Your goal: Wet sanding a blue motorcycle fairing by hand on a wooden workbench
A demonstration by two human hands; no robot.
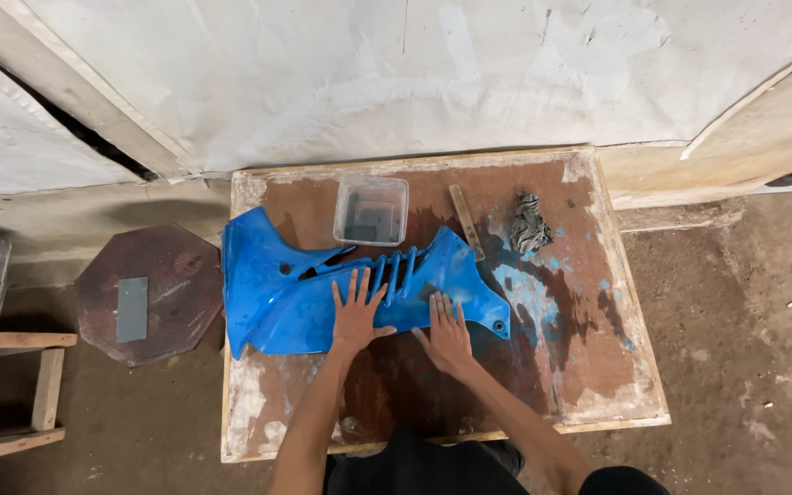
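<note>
Hands: my left hand (356,312) and right hand (448,335) press flat, fingers spread, on the panel (277,293).
Behind: tub (371,210), stick (466,220), rag (528,223).

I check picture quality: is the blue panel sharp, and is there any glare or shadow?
Head view: the blue panel and both hands, left and right, are sharp; soft glare on the panel's left part; light is even, shadows faint; edges bend slightly.

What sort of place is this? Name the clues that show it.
Probably a small repair or paint workshop: a blue plastic fairing panel lies on a paint-stained wooden board, with a dirty rag and bare concrete floor.
</note>
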